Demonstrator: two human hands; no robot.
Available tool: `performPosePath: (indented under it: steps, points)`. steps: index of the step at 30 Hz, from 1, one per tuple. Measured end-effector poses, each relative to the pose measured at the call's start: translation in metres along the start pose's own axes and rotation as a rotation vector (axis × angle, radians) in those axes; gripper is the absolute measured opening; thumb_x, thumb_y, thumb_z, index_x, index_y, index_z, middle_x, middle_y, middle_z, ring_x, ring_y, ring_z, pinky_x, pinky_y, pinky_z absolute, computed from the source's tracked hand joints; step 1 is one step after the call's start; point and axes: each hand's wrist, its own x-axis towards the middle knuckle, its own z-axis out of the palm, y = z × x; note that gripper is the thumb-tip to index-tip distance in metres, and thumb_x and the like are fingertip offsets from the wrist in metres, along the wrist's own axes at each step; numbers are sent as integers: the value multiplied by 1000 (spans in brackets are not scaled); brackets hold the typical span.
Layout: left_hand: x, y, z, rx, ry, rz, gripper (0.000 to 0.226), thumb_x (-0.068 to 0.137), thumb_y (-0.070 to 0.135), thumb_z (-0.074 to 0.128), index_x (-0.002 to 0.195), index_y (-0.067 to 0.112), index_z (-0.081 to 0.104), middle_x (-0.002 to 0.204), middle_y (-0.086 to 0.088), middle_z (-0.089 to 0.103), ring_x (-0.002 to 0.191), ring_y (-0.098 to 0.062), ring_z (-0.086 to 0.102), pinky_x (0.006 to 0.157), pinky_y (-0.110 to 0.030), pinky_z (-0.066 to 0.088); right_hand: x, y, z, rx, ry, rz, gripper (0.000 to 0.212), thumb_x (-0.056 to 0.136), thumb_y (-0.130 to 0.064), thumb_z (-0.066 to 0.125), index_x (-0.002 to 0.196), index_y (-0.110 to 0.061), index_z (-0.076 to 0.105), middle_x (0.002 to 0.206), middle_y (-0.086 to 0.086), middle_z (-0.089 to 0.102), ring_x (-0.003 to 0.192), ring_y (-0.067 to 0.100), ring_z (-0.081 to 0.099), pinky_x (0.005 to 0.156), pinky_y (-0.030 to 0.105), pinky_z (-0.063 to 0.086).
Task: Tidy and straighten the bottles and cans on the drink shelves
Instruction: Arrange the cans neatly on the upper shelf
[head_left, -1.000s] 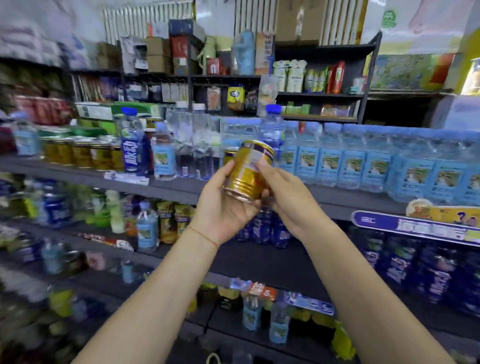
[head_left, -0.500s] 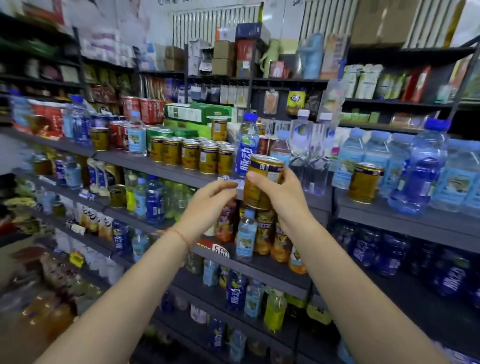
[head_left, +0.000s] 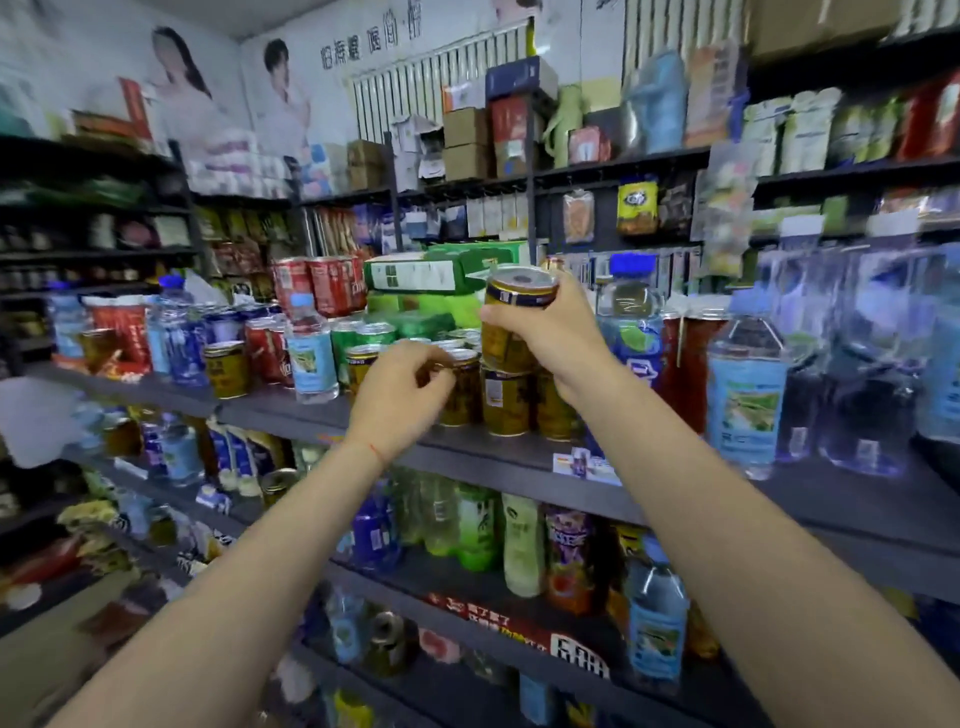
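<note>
A gold can (head_left: 511, 332) with a dark blue band is upright in my right hand (head_left: 556, 338), which grips it from the right. Its base sits on or just above the row of matching gold cans (head_left: 504, 402) on the top drink shelf (head_left: 467, 457). My left hand (head_left: 400, 400) is lower and to the left, fingers curled in a loose pinch. Its fingertips are at the rim of another gold can (head_left: 464, 387) in the row, and it holds nothing.
Green cans (head_left: 363, 338) and a small water bottle (head_left: 311, 353) stand left of the gold row, with red cans (head_left: 322, 283) and a green carton (head_left: 431, 273) behind. A blue-capped bottle (head_left: 631, 332) and large water bottles (head_left: 745, 395) stand to the right. Lower shelves hold several bottles.
The view swung left along the shelf. My left hand let go of the gold can, and my right hand alone carried it up and onto the row of gold cans.
</note>
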Motion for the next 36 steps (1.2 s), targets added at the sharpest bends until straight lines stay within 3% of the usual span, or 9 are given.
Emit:
performPosePath:
  steps: [4, 8, 13, 16, 19, 22, 29, 32, 36]
  points:
    - [40, -52, 7, 202, -76, 92, 60, 82, 48, 48, 135, 21, 56, 135, -8, 55, 128, -26, 47, 106, -39, 36, 49, 7, 35, -111, 2, -32, 65, 62, -36, 89, 115, -24, 54, 113, -3, 63, 107, 18, 60, 94, 40, 52]
    - [68, -99, 18, 363, -76, 155, 75, 80, 71, 24, 142, 35, 45, 147, 1, 45, 139, -23, 34, 112, -46, 23, 97, 18, 68, -347, 62, -91, 78, 34, -63, 82, 102, -35, 57, 115, -1, 65, 114, 25, 57, 97, 47, 49]
    - [94, -143, 19, 426, -115, 255, 79, 81, 75, 11, 143, 37, 41, 149, 0, 44, 140, -22, 33, 115, -53, 20, 135, 28, 95, -499, 137, -76, 71, 59, -36, 92, 118, -18, 56, 113, -1, 65, 105, 21, 61, 89, 38, 51]
    - [103, -162, 21, 418, -131, 349, 77, 84, 74, 11, 140, 34, 45, 135, 1, 57, 129, -23, 47, 104, -43, 33, 160, 38, 113, -647, 147, -28, 72, 67, -35, 88, 126, -14, 51, 116, 2, 62, 107, 22, 58, 78, 29, 42]
    - [104, -175, 29, 337, 1, 413, 63, 88, 67, 28, 127, 29, 59, 116, 3, 67, 107, -23, 58, 86, -37, 40, 181, 52, 131, -768, 165, 26, 84, 68, -39, 88, 136, -12, 47, 131, 7, 59, 117, 27, 56, 84, 31, 44]
    - [101, -179, 40, 260, 121, 404, 52, 87, 60, 41, 112, 21, 64, 103, 0, 68, 95, -25, 58, 82, -39, 37, 191, 62, 143, -894, 197, 76, 89, 72, -42, 84, 142, -10, 40, 135, 9, 57, 122, 30, 54, 89, 35, 46]
    - [103, -183, 45, 235, 163, 405, 51, 86, 60, 42, 106, 19, 65, 99, -1, 68, 92, -26, 56, 81, -40, 36, 198, 71, 149, -986, 263, 151, 87, 81, -43, 78, 145, -3, 35, 128, 12, 60, 113, 29, 60, 74, 31, 43]
    - [103, -185, 46, 226, 190, 412, 50, 86, 60, 43, 105, 19, 65, 98, -2, 68, 92, -26, 56, 80, -40, 36, 200, 72, 154, -1042, 253, 136, 87, 84, -43, 75, 148, -7, 29, 129, 15, 60, 113, 32, 59, 73, 33, 43]
    - [103, -186, 48, 207, 214, 412, 49, 86, 60, 43, 103, 18, 65, 97, -2, 68, 92, -26, 56, 80, -40, 36, 202, 76, 156, -1204, 200, 76, 77, 87, -46, 70, 145, -10, 34, 131, 18, 56, 111, 35, 59, 73, 36, 43]
